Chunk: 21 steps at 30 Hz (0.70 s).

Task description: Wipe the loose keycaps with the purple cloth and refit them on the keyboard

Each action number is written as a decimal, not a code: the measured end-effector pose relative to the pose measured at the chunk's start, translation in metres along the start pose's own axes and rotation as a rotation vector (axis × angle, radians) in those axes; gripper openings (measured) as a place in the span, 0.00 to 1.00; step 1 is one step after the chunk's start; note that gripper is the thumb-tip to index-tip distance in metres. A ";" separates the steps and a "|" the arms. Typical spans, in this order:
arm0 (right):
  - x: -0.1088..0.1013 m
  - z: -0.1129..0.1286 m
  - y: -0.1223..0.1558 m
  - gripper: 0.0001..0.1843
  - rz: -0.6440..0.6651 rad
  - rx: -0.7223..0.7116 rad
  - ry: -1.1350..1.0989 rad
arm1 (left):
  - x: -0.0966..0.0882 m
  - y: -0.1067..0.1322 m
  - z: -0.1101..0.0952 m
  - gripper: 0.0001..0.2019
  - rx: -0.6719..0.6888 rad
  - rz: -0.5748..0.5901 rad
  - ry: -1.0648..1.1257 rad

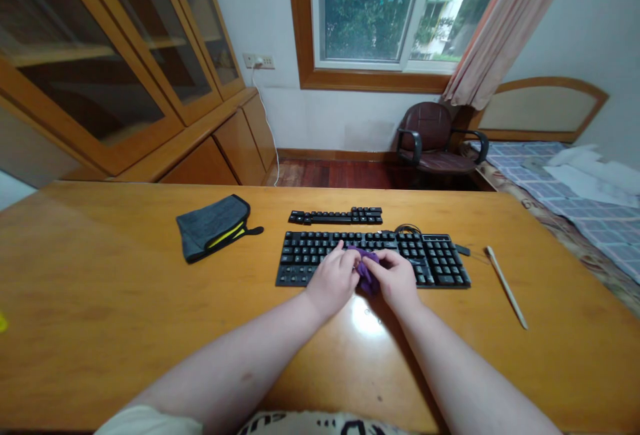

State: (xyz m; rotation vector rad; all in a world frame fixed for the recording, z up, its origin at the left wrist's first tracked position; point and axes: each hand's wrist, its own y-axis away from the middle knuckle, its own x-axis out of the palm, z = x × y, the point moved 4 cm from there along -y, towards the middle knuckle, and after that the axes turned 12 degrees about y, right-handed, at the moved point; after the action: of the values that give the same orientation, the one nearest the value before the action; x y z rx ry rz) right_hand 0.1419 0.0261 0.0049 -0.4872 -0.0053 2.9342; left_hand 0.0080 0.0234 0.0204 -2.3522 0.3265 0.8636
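Observation:
A black keyboard (435,262) lies on the wooden desk (100,302) in front of me. My left hand (334,282) and my right hand (397,280) meet over the keyboard's middle, fingers curled round a small purple lump (367,274) that looks like a cloth or putty. Both hands press on it from either side, above the keys. A row of loose black keycaps (336,216) lies just behind the keyboard.
A grey pouch with yellow trim (213,226) rests at the left of the keyboard. A thin cream stick (506,286) lies at its right. A brown armchair (436,138), a bed (575,202) and wooden cabinets (125,75) stand beyond the desk.

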 end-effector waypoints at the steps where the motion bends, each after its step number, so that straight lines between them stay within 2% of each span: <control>1: 0.000 -0.002 -0.001 0.09 -0.008 0.019 -0.008 | 0.000 0.000 0.000 0.04 0.005 0.007 -0.022; 6: 0.000 -0.009 -0.003 0.11 -0.070 0.063 -0.080 | -0.002 -0.004 0.000 0.05 -0.001 0.033 -0.050; 9: 0.000 -0.010 -0.002 0.12 -0.084 0.047 -0.098 | -0.004 -0.005 0.002 0.01 -0.035 0.022 0.001; 13: -0.002 -0.010 -0.002 0.12 -0.129 0.041 -0.114 | -0.006 -0.007 0.000 0.11 -0.005 0.009 0.080; 18: -0.012 -0.012 -0.006 0.12 -0.235 0.049 -0.191 | -0.012 -0.010 0.008 0.10 -0.093 -0.061 0.115; 21: -0.018 -0.015 -0.009 0.13 -0.290 0.087 -0.235 | -0.013 -0.011 0.013 0.09 -0.120 -0.063 0.106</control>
State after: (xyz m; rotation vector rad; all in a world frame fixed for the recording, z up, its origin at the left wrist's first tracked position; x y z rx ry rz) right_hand 0.1646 0.0317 -0.0030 -0.1142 0.0200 2.6738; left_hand -0.0041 0.0400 0.0263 -2.5112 0.2486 0.7491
